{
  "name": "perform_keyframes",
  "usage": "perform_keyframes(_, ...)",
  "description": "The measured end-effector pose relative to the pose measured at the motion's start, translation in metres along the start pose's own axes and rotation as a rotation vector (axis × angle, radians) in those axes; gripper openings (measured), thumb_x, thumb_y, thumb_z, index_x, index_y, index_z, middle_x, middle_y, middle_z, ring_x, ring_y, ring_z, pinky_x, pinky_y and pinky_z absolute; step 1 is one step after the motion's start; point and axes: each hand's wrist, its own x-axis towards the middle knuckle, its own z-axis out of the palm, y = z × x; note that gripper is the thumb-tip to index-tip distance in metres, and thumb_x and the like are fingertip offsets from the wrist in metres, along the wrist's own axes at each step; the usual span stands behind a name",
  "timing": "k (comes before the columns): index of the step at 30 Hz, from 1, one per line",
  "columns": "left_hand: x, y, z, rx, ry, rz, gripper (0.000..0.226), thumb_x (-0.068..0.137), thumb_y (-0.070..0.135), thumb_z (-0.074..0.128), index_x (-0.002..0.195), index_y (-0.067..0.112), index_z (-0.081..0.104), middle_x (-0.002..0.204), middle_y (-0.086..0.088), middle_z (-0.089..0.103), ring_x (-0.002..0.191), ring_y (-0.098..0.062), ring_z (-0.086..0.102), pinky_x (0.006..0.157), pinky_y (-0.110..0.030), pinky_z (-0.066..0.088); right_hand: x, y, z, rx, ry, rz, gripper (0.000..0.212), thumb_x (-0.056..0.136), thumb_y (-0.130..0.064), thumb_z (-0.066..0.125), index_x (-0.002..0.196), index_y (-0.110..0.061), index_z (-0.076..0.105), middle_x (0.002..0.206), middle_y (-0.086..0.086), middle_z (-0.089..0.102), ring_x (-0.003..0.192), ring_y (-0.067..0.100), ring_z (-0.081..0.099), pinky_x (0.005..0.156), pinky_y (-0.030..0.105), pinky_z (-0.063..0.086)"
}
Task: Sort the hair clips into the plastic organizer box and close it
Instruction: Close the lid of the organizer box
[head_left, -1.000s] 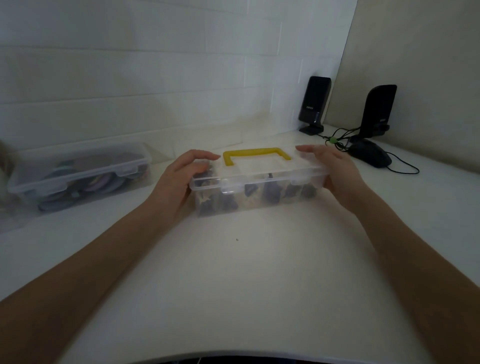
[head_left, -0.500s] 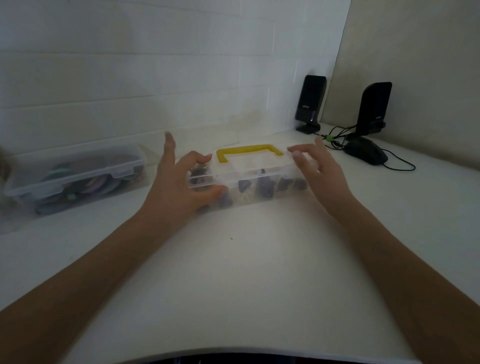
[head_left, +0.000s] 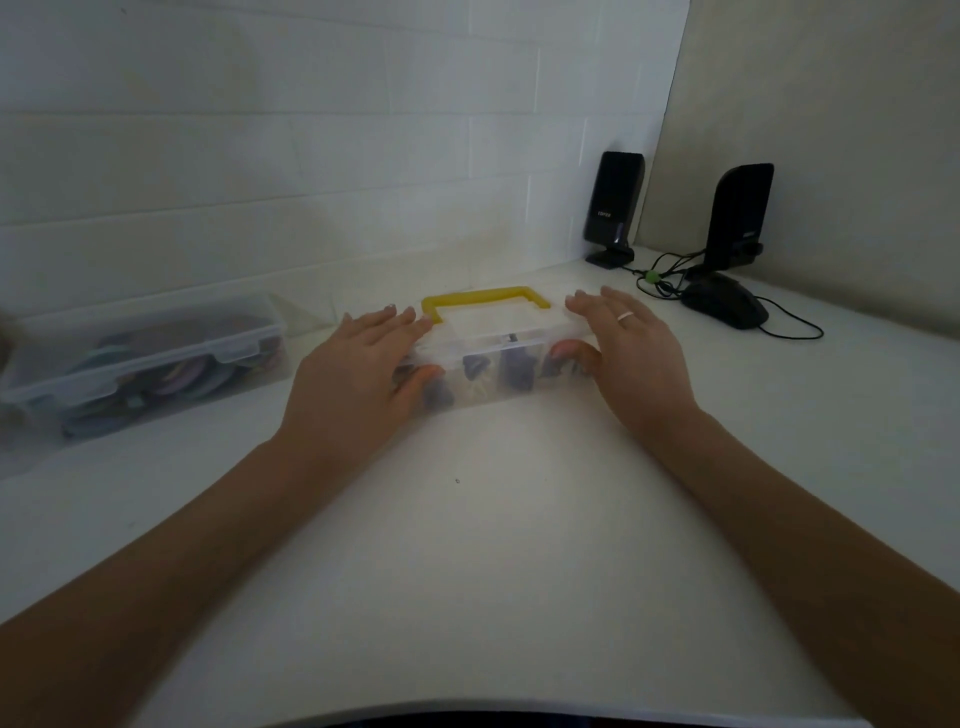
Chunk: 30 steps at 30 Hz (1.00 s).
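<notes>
On the white bench (head_left: 493, 545), mid-way back, sits the clear organizer box (head_left: 498, 358) with its yellow handle (head_left: 483, 300) and lid down, dark hair clips (head_left: 514, 371) inside. Left hand (head_left: 358, 374) and right hand (head_left: 634, 353) lie flat on its ends, fingers (head_left: 387, 322) straight, thumbs against the front wall.

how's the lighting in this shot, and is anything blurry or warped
Head view: dim overall, brightest on the white desk before the organizer box; wide-angle lens bows the desk's near edge; left hand and right hand fairly sharp, second clear box softer at left.
</notes>
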Motion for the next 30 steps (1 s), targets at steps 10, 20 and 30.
perform_keyframes(10,0.003,0.009,0.001,0.271,0.094,0.041,0.056,0.080,0.047,0.044,0.111,0.008,0.068,0.110,-0.015,0.070,0.106,-0.028,0.066,0.108,-0.041,0.035,0.001,0.001,0.014,0.047,-0.107,-0.112,0.049,0.096,-0.041,0.028,0.139,-0.021,0.041,0.146,0.002,0.041,0.136,0.020,0.034,0.114,0.042,0.023)
perform_keyframes(20,0.008,0.008,0.025,0.566,0.140,0.110,0.055,0.076,0.035,0.045,0.125,0.017,0.061,0.103,-0.027,0.067,0.092,-0.040,0.067,0.081,-0.043,0.054,0.013,-0.021,0.048,0.057,-0.100,0.026,0.049,0.092,-0.032,0.049,0.132,-0.003,0.043,0.140,0.020,0.041,0.135,0.037,0.028,0.112,0.046,0.027)
perform_keyframes(30,0.050,-0.038,0.039,0.829,-0.059,-0.087,0.077,0.044,0.042,0.080,0.101,0.014,0.037,0.088,-0.021,0.071,0.077,-0.038,0.069,0.068,-0.039,0.056,0.063,-0.060,0.105,0.062,-0.119,0.023,0.054,0.088,-0.038,0.041,0.119,0.005,0.051,0.123,0.030,0.054,0.121,0.049,0.046,0.098,0.053,0.043)
